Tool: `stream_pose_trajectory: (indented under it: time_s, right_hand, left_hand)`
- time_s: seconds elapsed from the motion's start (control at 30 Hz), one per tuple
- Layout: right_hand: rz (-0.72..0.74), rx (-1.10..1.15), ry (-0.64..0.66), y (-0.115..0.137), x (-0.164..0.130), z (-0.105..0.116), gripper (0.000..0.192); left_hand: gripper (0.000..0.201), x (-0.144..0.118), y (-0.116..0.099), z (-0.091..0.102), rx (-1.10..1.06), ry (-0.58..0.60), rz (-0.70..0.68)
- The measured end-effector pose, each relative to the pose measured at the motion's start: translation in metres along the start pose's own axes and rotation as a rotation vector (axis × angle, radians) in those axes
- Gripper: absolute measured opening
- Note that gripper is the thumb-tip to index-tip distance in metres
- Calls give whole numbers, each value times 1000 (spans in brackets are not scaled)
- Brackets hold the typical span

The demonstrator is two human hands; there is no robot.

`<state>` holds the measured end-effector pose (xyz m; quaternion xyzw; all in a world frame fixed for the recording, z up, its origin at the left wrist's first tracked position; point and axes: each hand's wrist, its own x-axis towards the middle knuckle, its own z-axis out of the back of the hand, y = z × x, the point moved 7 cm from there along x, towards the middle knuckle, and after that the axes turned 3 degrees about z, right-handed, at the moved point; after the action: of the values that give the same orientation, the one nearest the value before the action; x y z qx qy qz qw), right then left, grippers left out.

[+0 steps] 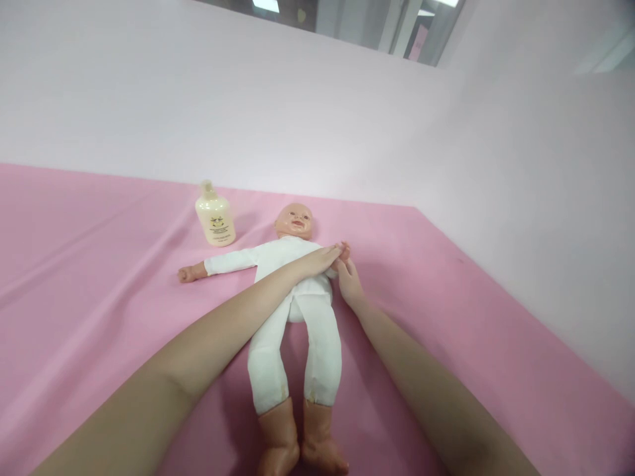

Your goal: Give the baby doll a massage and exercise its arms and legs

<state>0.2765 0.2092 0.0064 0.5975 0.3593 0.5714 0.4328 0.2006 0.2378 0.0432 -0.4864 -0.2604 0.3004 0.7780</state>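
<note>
A baby doll point(275, 261) with a white cloth body lies on its back, its head pointing away from me. My left hand point(322, 260) reaches across its chest, and the fingers close over the doll's arm on the right side. From the right, my right hand point(349, 283) is closed around the same arm near the wrist. Past my fingertips the doll's small hand point(346, 250) shows. Between my hands most of that arm is hidden. The doll's other arm point(231, 261) stretches out to the left.
A cream-coloured pump bottle point(216, 218) stands upright left of the doll's head. Beneath everything spreads a pink cloth point(119, 277) with a few creases. A white wall point(223, 99) rises along the back and right side, with a window point(347, 23) at the top.
</note>
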Motion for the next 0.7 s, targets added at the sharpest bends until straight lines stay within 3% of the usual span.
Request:
stream_pose_trajectory:
  time_s: [0.33,0.7]
  right_hand:
    - [3,-6,3,0,0,0,59]
    - [24,-10,5,2,1,-1,59]
  left_hand:
    - [56,4,8,2,35,-27,0]
    - [55,1,2,3,63,-34,30]
